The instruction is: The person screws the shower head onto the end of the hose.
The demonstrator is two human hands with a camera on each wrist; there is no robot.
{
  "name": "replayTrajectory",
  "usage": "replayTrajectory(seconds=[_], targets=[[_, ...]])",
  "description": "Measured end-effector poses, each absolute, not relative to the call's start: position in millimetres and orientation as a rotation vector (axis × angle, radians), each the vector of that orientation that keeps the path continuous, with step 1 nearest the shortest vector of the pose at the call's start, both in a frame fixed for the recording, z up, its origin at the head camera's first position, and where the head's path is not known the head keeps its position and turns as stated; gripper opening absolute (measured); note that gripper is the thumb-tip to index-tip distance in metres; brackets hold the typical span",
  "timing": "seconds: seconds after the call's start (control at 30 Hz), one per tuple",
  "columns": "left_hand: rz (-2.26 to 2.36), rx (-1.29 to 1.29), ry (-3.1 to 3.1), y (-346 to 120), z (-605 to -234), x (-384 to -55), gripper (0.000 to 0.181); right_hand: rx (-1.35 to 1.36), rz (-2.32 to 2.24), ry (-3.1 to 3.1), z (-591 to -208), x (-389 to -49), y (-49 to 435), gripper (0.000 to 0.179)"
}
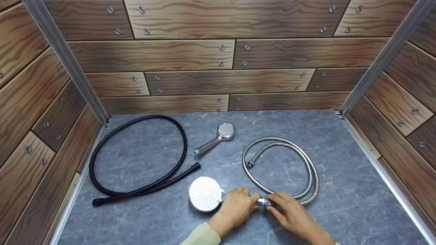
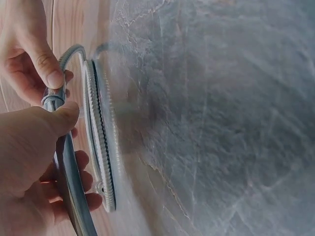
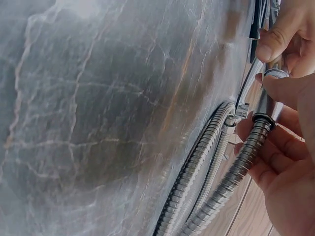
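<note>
Handle and hose meet end to end between my two hands, near the front of the worktop (image 1: 347, 190). My left hand (image 1: 235, 207) grips the chrome handle (image 2: 74, 182) of the white-faced shower head (image 1: 205, 194), thumb on top close to the joint and fingers curled beneath. My right hand (image 1: 293, 214) grips the smooth end fitting (image 3: 268, 103) of the silver metal hose (image 3: 251, 147), thumb over the joint.

As I judge it, joining these two is the step in hand: the ends are lined up and touching, but my thumbs cover part of the seam, so I can't tell how far any thread has caught. The other hose end (image 1: 250, 164) lies free inside the coil, connected to nothing. The black hose (image 1: 136, 192) and the smaller hand shower (image 1: 214, 142) lie separate, each unjoined.

My shower head rests just left of my left hand, its round face up and dotted with tiny nozzles. The handle is glossy and gently curved; the hose is finely ribbed, looped to the right, with a dark ring where the ribbing meets the fitting.
</note>
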State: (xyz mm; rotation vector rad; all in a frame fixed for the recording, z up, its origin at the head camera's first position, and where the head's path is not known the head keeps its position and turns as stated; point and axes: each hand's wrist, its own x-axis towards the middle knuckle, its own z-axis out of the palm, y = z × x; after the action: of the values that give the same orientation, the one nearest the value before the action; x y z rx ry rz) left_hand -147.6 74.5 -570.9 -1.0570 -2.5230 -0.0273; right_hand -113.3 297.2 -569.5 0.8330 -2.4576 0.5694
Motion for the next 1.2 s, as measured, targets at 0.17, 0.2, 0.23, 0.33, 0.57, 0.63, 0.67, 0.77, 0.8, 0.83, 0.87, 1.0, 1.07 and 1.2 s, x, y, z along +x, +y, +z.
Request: replayTrajectory(seconds=[0.17,0.2,0.23,0.33,0.57,0.63,0.67,0.77,0.8,0.83,0.87,1.0,1.07,1.2], targets=[[-0.045,-1.069,-2.524,74.7,-570.4,-147.3,0.022,0.830,0.559,-2.461,-570.8,-113.3,296.1,0.036],[-0.048,-1.067,-2.522,74.7,-570.2,-147.3,0.022,0.829,0.563,-2.459,-570.9,-113.5,295.8,0.036],[-0.052,-1.063,-2.521,74.7,-569.9,-147.4,0.022,0.829,0.568,-2.455,-570.9,-113.8,295.5,0.036],[-0.062,-1.054,-2.525,74.6,-569.8,-147.3,0.022,0.840,0.584,-2.433,-571.2,-114.6,294.9,0.037],[-0.088,-1.061,-2.562,75.2,-570.6,-146.4,0.023,0.870,0.603,-2.398,-573.8,-114.3,293.8,0.051],[-0.088,-1.065,-2.552,75.2,-570.9,-146.4,0.023,0.870,0.598,-2.394,-574.1,-114.5,293.5,0.049],[-0.089,-1.066,-2.546,75.1,-571.0,-146.4,0.022,0.870,0.598,-2.395,-574.1,-114.7,293.5,0.048],[-0.086,-1.061,-2.525,74.9,-571.1,-146.4,0.022,0.878,0.604,-2.401,-573.2,-115.6,293.2,0.043],[-0.083,-1.057,-2.519,74.8,-571.1,-146.3,0.022,0.879,0.598,-2.401,-572.7,-115.7,293.0,0.043],[-0.079,-1.055,-2.515,74.8,-571.1,-146.1,0.022,0.877,0.593,-2.401,-572.4,-115.8,292.9,0.042],[-0.074,-1.052,-2.513,74.9,-571.0,-145.9,0.022,0.874,0.590,-2.406,-572.2,-115.7,292.8,0.042],[-0.058,-1.048,-2.512,75.1,-571.3,-144.9,0.023,0.859,0.572,-2.426,-573.0,-114.2,292.5,0.042],[-0.053,-1.054,-2.520,74.9,-571.8,-144.4,0.023,0.847,0.565,-2.445,-574.0,-112.5,292.5,0.042],[-0.048,-1.069,-2.537,74.5,-572.3,-143.4,0.024,0.825,0.553,-2.478,-575.7,-109.2,292.1,0.043]])
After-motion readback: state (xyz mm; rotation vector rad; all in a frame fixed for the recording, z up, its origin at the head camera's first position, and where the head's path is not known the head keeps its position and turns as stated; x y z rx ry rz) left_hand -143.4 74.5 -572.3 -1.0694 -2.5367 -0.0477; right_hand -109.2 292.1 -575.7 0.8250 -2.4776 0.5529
